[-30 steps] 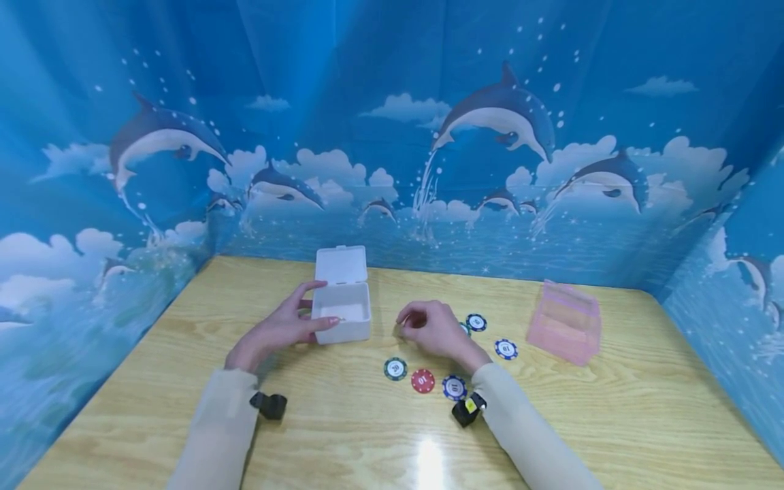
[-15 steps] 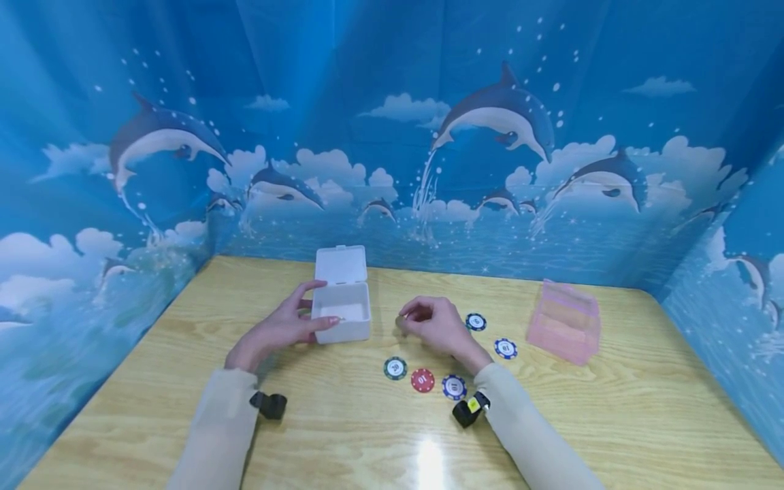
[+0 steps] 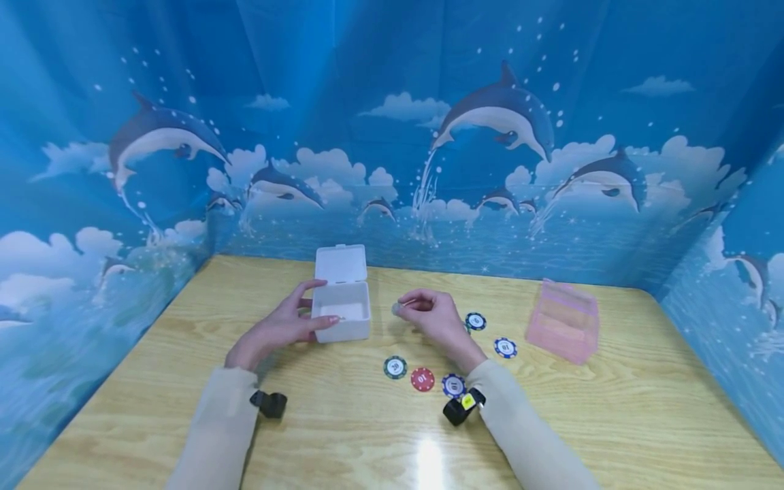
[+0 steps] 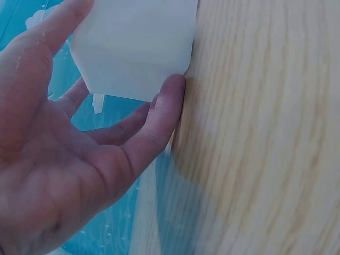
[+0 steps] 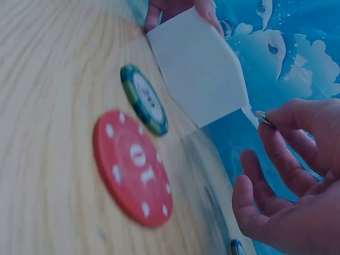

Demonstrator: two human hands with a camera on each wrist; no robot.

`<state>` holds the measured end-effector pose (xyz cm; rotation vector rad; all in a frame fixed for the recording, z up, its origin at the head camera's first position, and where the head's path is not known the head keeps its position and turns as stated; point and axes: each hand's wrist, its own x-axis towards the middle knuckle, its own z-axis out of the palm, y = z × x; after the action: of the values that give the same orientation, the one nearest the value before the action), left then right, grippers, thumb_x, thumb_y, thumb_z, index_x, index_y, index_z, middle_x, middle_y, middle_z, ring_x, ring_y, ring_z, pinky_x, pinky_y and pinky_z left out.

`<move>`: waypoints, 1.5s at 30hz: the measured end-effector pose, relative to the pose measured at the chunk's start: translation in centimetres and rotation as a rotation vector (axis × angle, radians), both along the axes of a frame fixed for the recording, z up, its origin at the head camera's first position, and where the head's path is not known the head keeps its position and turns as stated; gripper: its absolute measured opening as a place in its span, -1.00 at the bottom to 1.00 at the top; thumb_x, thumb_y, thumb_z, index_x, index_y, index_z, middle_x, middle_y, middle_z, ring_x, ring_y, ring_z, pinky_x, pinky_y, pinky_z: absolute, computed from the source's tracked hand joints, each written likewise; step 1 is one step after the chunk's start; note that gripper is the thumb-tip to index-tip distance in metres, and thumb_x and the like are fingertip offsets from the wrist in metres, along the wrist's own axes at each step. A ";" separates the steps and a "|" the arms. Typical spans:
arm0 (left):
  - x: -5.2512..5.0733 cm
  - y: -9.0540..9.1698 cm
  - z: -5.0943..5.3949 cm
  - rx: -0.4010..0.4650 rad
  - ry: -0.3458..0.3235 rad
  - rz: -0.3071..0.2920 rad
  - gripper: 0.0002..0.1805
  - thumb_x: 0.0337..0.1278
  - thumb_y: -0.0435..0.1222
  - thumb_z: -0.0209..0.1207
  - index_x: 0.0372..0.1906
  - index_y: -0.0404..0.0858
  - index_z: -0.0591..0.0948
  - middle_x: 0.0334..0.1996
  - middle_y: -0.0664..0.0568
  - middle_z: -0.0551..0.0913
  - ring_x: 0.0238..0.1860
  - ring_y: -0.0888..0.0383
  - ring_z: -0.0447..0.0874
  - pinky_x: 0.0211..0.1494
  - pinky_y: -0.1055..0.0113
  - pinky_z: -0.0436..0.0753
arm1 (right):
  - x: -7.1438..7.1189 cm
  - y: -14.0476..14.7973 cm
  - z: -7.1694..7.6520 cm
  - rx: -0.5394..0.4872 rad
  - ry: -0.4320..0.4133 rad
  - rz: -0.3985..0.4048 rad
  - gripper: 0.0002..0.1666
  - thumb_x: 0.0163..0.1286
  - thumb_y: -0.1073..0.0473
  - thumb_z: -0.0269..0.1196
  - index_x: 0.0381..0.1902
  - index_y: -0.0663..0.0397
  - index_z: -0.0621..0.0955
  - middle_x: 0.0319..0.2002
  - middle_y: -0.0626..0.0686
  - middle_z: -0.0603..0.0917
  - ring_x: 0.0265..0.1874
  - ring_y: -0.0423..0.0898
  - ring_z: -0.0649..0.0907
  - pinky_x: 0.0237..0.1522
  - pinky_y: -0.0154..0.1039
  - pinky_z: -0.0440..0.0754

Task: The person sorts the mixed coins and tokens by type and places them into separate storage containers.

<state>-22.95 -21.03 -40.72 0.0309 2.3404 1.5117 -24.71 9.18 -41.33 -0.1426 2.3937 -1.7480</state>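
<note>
My left hand (image 3: 284,325) grips the left side of a small white plastic box (image 3: 349,331), thumb at its front rim and the other fingers along its side and back. The box's lid (image 3: 341,264) is flipped back, and its outer wall (image 4: 135,53) fills the top of the left wrist view. Right of the box, my right hand (image 3: 433,321) pinches a small silvery coin (image 5: 263,118) between thumb and index finger, above the table. In the right wrist view the other fingers (image 5: 254,207) curl loosely. A green chip (image 3: 395,367) and a red chip (image 3: 422,380) lie nearest in front.
A blue chip (image 3: 454,385) lies by the right wrist. A dark green chip (image 3: 476,321) and another blue chip (image 3: 505,348) lie right of the hand, with one more partly hidden. A translucent pink container (image 3: 563,323) stands farther right. A dolphin-print curtain (image 3: 392,136) borders the table.
My right hand has lifted the coin off the table and turned it, bringing it slightly up and toward the box. The left hand and the box have stayed put.
</note>
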 end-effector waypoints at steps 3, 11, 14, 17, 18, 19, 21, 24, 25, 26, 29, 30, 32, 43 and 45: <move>0.0 0.0 0.0 0.001 -0.002 -0.001 0.08 0.17 0.07 0.40 0.63 0.12 -0.03 0.52 -0.28 0.18 0.36 -0.29 0.48 0.12 0.10 0.74 | 0.0 -0.5 0.1 -0.059 -0.032 -0.023 -0.70 0.25 0.14 0.47 -0.04 -0.03 0.73 -0.16 0.01 0.77 -0.17 -0.06 0.73 -0.13 -0.13 0.77; -0.1 0.1 0.1 0.006 -0.011 0.001 0.08 0.19 0.05 0.40 0.63 0.11 -0.04 0.51 -0.29 0.17 0.33 -0.27 0.51 0.11 0.10 0.74 | 0.1 -2.0 0.7 -0.165 -0.085 -0.035 -0.68 0.26 0.19 0.46 -0.02 0.06 0.72 -0.19 0.02 0.78 -0.03 0.13 0.74 -0.04 -0.08 0.77; -0.1 0.1 0.2 0.000 -0.016 0.005 0.07 0.19 0.05 0.40 0.63 0.10 -0.04 0.51 -0.29 0.17 0.32 -0.26 0.51 0.10 0.11 0.75 | 0.1 -2.5 0.8 -0.185 -0.097 -0.033 -0.67 0.26 0.19 0.46 -0.02 0.06 0.71 -0.19 0.03 0.79 -0.04 0.09 0.75 -0.02 -0.06 0.77; 0.0 0.1 0.3 0.006 -0.016 -0.004 0.07 0.21 0.04 0.39 0.63 0.09 -0.06 0.51 -0.30 0.17 0.32 -0.28 0.51 0.09 0.10 0.75 | 0.1 -3.0 0.9 -0.210 -0.110 -0.041 -0.67 0.25 0.20 0.46 -0.01 0.07 0.71 -0.18 0.03 0.79 -0.12 -0.02 0.75 0.01 -0.04 0.77; 0.0 0.1 0.3 0.008 -0.018 0.000 0.07 0.21 0.04 0.39 0.63 0.10 -0.05 0.51 -0.30 0.18 0.32 -0.27 0.51 0.09 0.10 0.75 | 0.1 -3.2 0.8 -0.219 -0.112 -0.043 -0.67 0.25 0.20 0.46 -0.01 0.08 0.71 -0.18 0.03 0.79 -0.14 -0.06 0.75 0.01 -0.04 0.77; 0.0 0.1 0.3 0.008 -0.016 -0.001 0.07 0.21 0.04 0.39 0.63 0.09 -0.05 0.51 -0.30 0.18 0.32 -0.27 0.51 0.09 0.10 0.75 | 0.0 -3.3 0.8 -0.228 -0.112 -0.044 -0.66 0.25 0.21 0.46 -0.01 0.09 0.71 -0.19 0.03 0.79 -0.17 -0.10 0.74 0.01 -0.04 0.77; 0.0 0.1 0.3 0.009 -0.017 0.001 0.07 0.20 0.04 0.39 0.63 0.10 -0.05 0.50 -0.29 0.18 0.32 -0.26 0.52 0.09 0.10 0.74 | 0.1 -3.5 0.8 -0.240 -0.118 -0.049 -0.66 0.25 0.22 0.46 -0.01 0.10 0.70 -0.18 0.03 0.79 -0.20 -0.14 0.73 0.02 -0.04 0.77; 0.0 0.1 0.2 0.011 -0.015 0.002 0.08 0.19 0.05 0.40 0.62 0.10 -0.05 0.50 -0.29 0.18 0.32 -0.27 0.52 0.10 0.10 0.74 | 0.1 -3.9 0.7 -0.255 -0.127 -0.050 -0.66 0.27 0.23 0.45 0.01 0.12 0.70 -0.15 0.05 0.77 -0.19 -0.12 0.73 0.02 -0.05 0.78; 0.0 0.1 0.2 0.010 -0.013 -0.003 0.08 0.19 0.05 0.40 0.63 0.10 -0.06 0.50 -0.30 0.17 0.32 -0.27 0.52 0.11 0.10 0.74 | 0.1 -4.0 0.7 -0.261 -0.133 -0.051 -0.66 0.27 0.23 0.44 0.02 0.11 0.70 -0.13 0.06 0.77 -0.18 -0.11 0.73 0.02 -0.05 0.78; 0.0 0.1 0.2 0.010 -0.014 -0.003 0.08 0.19 0.05 0.40 0.62 0.11 -0.05 0.50 -0.30 0.17 0.32 -0.27 0.52 0.11 0.11 0.74 | 0.1 -4.1 0.7 -0.264 -0.140 -0.051 -0.66 0.28 0.23 0.44 0.02 0.11 0.69 -0.11 0.07 0.77 -0.16 -0.08 0.74 0.03 -0.04 0.78; 0.1 0.1 0.2 0.009 -0.017 -0.003 0.07 0.18 0.05 0.40 0.62 0.12 -0.04 0.51 -0.29 0.18 0.32 -0.27 0.51 0.11 0.11 0.74 | 0.0 -4.5 0.7 -0.287 -0.161 -0.048 -0.65 0.30 0.22 0.43 0.04 0.10 0.69 -0.07 0.10 0.77 -0.10 -0.03 0.76 0.04 -0.04 0.77; 0.1 0.1 0.2 0.005 -0.013 -0.011 0.08 0.19 0.06 0.39 0.63 0.11 -0.05 0.51 -0.31 0.17 0.32 -0.28 0.51 0.10 0.11 0.74 | -0.1 -4.6 0.7 -0.295 -0.171 -0.048 -0.65 0.30 0.21 0.43 0.04 0.10 0.68 -0.06 0.11 0.77 -0.08 -0.02 0.77 0.05 -0.04 0.77; 0.1 0.1 0.1 0.000 -0.019 -0.002 0.07 0.17 0.07 0.40 0.61 0.13 -0.03 0.51 -0.28 0.18 0.33 -0.26 0.51 0.09 0.12 0.74 | -0.1 -4.8 0.7 -0.311 -0.189 -0.048 -0.64 0.30 0.20 0.43 0.06 0.09 0.68 -0.05 0.12 0.77 -0.05 -0.01 0.77 0.06 -0.04 0.77; -0.2 0.1 0.1 -0.011 -0.014 0.005 0.08 0.16 0.10 0.40 0.62 0.13 -0.03 0.52 -0.27 0.18 0.34 -0.26 0.51 0.14 0.07 0.73 | 0.0 -6.0 1.0 -0.391 -0.223 -0.087 -0.61 0.28 0.29 0.42 0.07 0.20 0.65 -0.15 0.07 0.78 -0.03 0.05 0.77 -0.04 -0.10 0.80; -0.2 0.1 0.1 -0.015 -0.013 0.003 0.09 0.16 0.10 0.40 0.62 0.13 -0.03 0.51 -0.27 0.18 0.33 -0.25 0.51 0.14 0.08 0.73 | 0.0 -6.1 0.9 -0.397 -0.220 -0.090 -0.63 0.28 0.29 0.42 0.05 0.20 0.66 -0.17 0.07 0.78 0.01 0.10 0.76 -0.06 -0.10 0.80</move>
<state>-23.13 -20.93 -40.64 0.0134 2.3425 1.4914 -24.72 3.05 -40.38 0.1048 1.9086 -2.1374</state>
